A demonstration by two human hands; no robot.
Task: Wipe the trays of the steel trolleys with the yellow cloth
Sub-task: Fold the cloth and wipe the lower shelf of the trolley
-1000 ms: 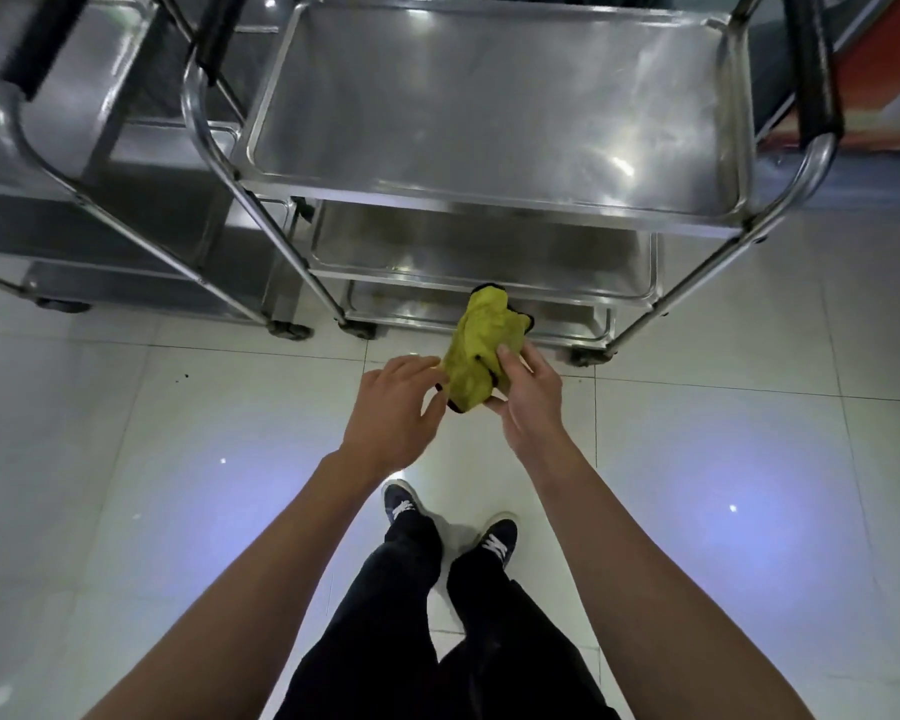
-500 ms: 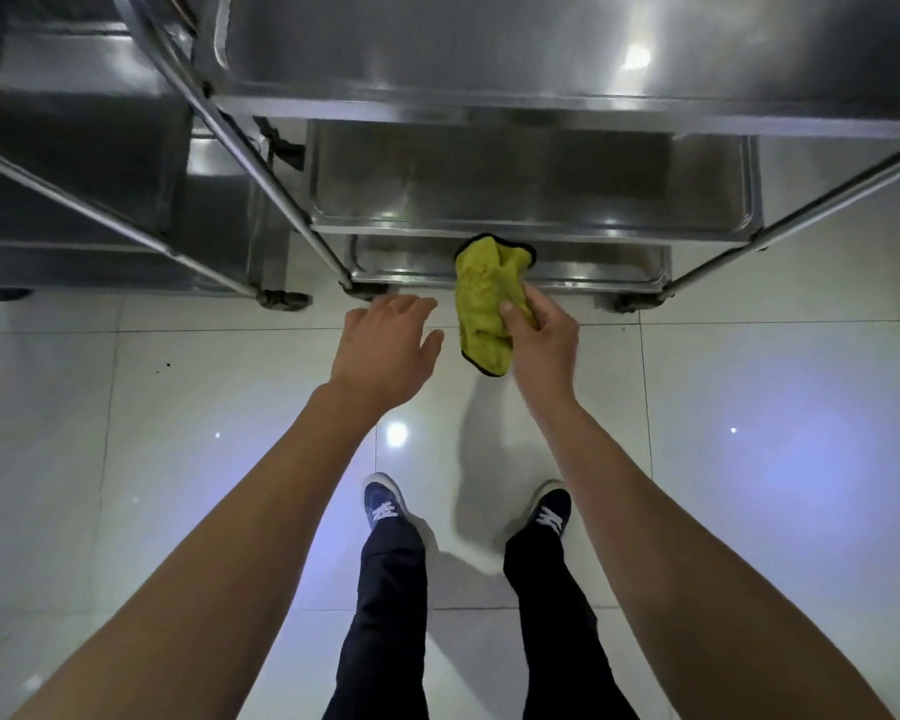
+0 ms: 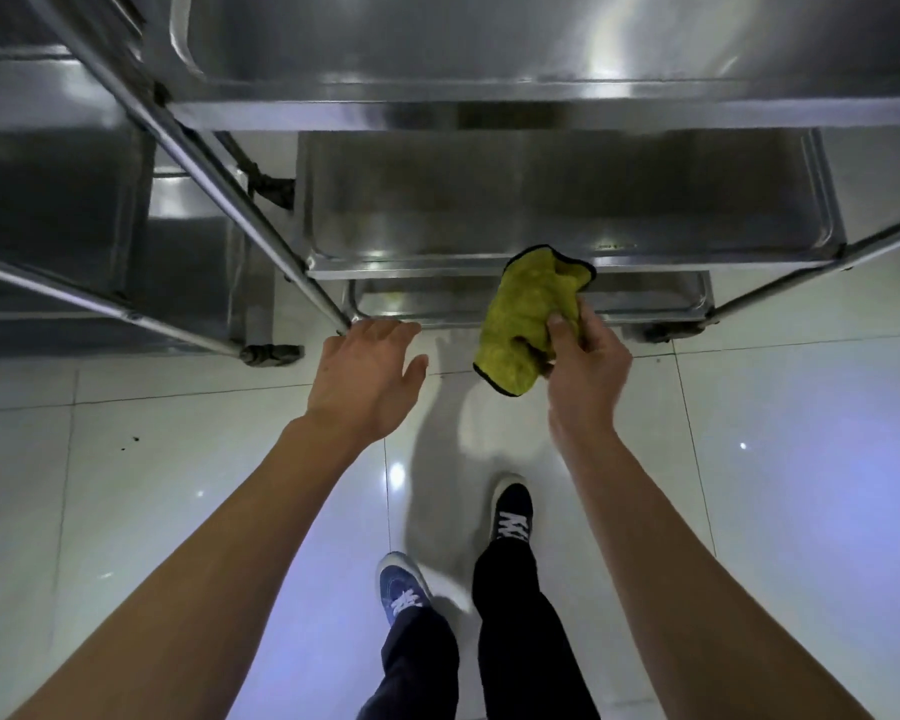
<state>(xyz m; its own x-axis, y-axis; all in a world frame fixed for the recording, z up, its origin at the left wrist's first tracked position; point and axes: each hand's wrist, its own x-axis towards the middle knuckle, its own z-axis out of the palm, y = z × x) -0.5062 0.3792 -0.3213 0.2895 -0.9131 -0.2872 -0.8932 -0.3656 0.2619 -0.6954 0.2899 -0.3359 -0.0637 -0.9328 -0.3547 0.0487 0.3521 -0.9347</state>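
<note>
Three trays [image 3: 567, 200] bare | right hand [image 3: 585, 363] fingers pinching yellow cloth [image 3: 528, 317] | left hand [image 3: 367, 379] fingers spread

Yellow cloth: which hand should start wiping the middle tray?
Right. The right hand already grips the yellow cloth just in front of the middle tray rim. The left hand is open, holds nothing, and sits by the trolley's leg.

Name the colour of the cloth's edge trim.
Black trim on the yellow cloth, seen in the head view.
</note>
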